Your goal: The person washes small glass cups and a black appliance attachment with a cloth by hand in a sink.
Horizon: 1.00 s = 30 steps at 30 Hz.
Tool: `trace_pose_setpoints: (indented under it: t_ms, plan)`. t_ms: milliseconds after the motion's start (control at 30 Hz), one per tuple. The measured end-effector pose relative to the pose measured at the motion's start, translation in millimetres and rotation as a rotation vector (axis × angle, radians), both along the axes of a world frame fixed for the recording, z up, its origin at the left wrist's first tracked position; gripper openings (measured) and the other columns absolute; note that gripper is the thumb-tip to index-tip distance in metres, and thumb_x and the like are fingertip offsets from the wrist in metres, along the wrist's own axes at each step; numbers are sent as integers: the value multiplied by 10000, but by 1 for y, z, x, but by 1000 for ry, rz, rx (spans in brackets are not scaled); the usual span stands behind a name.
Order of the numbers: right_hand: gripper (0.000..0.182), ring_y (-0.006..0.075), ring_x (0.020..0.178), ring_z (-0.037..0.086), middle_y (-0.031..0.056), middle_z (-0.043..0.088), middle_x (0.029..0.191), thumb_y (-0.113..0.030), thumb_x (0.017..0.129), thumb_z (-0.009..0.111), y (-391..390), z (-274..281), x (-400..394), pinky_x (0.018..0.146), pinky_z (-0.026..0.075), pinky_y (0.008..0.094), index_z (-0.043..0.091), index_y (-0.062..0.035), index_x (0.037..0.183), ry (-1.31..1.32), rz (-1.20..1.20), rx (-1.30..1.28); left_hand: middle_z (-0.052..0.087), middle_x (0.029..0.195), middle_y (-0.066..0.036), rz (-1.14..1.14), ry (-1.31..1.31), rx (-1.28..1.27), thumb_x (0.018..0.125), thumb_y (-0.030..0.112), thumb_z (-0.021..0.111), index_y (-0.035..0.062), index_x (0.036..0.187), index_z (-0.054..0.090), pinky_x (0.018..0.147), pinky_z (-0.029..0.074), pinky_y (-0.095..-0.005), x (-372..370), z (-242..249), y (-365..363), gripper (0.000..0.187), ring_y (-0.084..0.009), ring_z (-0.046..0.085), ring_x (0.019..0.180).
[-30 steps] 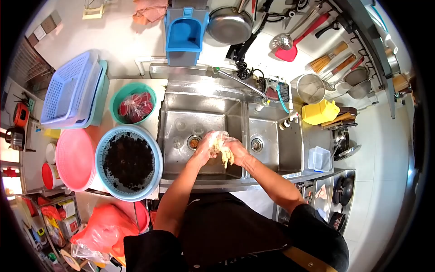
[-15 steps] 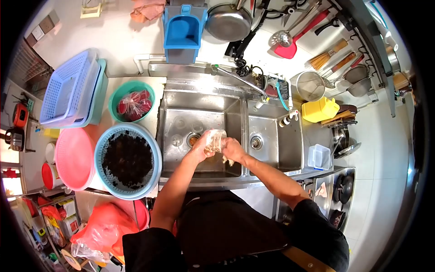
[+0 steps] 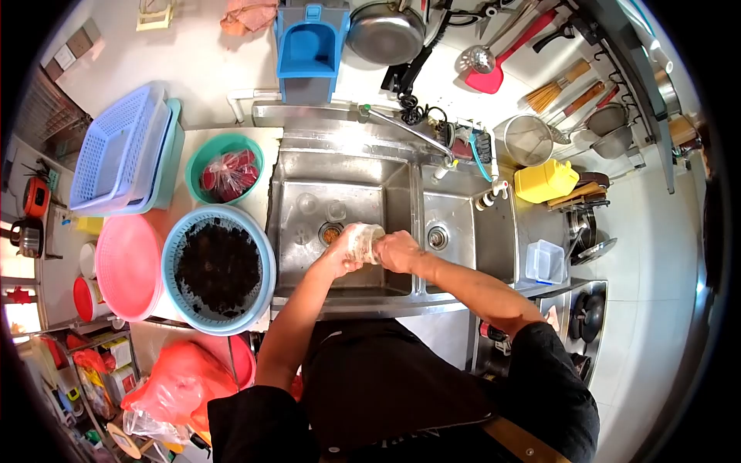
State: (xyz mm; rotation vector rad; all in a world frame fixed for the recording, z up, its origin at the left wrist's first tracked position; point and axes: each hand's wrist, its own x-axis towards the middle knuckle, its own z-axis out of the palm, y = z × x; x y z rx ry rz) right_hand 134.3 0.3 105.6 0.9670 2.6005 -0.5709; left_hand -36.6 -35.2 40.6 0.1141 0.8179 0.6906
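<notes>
Over the large left sink basin [image 3: 394, 208], my left hand [image 3: 338, 253] is wrapped round a clear cup [image 3: 361, 242], which lies tilted on its side. My right hand [image 3: 397, 251] is closed at the cup's mouth, fingers partly hidden by the rim. It grips a pale, stringy scrubber, now mostly out of sight in or behind the cup. Several clear cups [image 3: 336, 210] rest on the basin floor by the drain [image 3: 331, 233].
Left of the sink stand a blue basket [image 3: 268, 282] of dark, wet-looking stuff, a green basin [image 3: 193, 166] with a red bagged item, and a pink basket [image 3: 127, 270]. A faucet [image 3: 409, 133] reaches over the divider. A clear container [image 3: 545, 262] and yellow jug [image 3: 546, 182] stand right.
Both hands and the cup have shifted slightly, and the cup has turned more onto its side. The pale scrubber strands that hung below my right hand no longer show.
</notes>
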Motion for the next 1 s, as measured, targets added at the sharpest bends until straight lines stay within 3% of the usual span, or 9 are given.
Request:
trace_pose_setpoints:
  t_ms: [167,200,333,433,567,633,733,867,1000]
  plan:
    - [111,384,859,645,161,683,863,-58,710,589,-1,-1,-4,737,508,494,640,-55,808,219,-114,65,639,691,-4,11,-128,-16,956,581,345,179,952,646,274,217,-189,-4,-13,-2,502,-118,429,373]
    - [193,322,834,668,149,688,852,-28,730,564,0,-6,-5,737,512,455,647,-31,905,331,-131,8,642,700,-10,-8,-97,1,955,586,348,166,952,640,273,227,-188,-4,-14,-2,512,-123,432,374]
    - [412,112,781,572,29,632,898,-13,795,520,15,-17,2,680,492,289,620,-1,1194,487,-441,-895,649,721,-9,22,-22,49,962,592,358,143,987,636,281,260,-191,-13,-14,4,528,-109,503,424]
    - [448,99,760,567,18,624,914,-11,793,539,12,12,8,669,486,259,601,25,1235,552,-695,-1168,645,712,-5,-31,45,140,962,604,364,141,996,637,292,266,-185,-23,3,5,538,-98,512,436]
    - [537,183,908,664,78,664,1100,-28,785,583,4,23,-1,802,555,316,531,-27,1319,1086,-1015,-1417,670,839,19,134,77,191,953,621,389,203,1086,631,390,397,-243,-22,-10,4,501,-98,579,583]
    - [429,202,939,671,88,648,1159,-59,840,614,0,6,-6,815,574,354,554,-39,1265,1170,-1154,-1510,683,965,14,200,266,146,954,611,403,208,1142,622,528,499,-291,-3,-5,6,496,-128,642,810]
    - [284,179,854,675,75,684,1073,-79,887,670,-22,16,-20,753,547,317,611,-37,1162,1049,-1036,-1031,677,1082,-21,316,348,179,964,576,405,179,1213,607,728,571,-381,13,3,1,510,-188,663,996]
    - [343,196,864,644,131,680,931,-113,795,709,-35,2,1,808,522,348,634,-22,1117,600,-236,18,655,1094,-28,216,-38,102,962,463,512,160,1226,577,712,570,-371,7,-44,6,408,-193,665,913]
    - [227,114,830,627,54,701,956,-110,835,679,-17,-23,25,754,520,298,687,-15,1041,755,-727,-447,560,1276,-56,129,131,196,926,447,604,169,1361,479,788,559,-401,-6,-18,-2,531,-237,639,979]
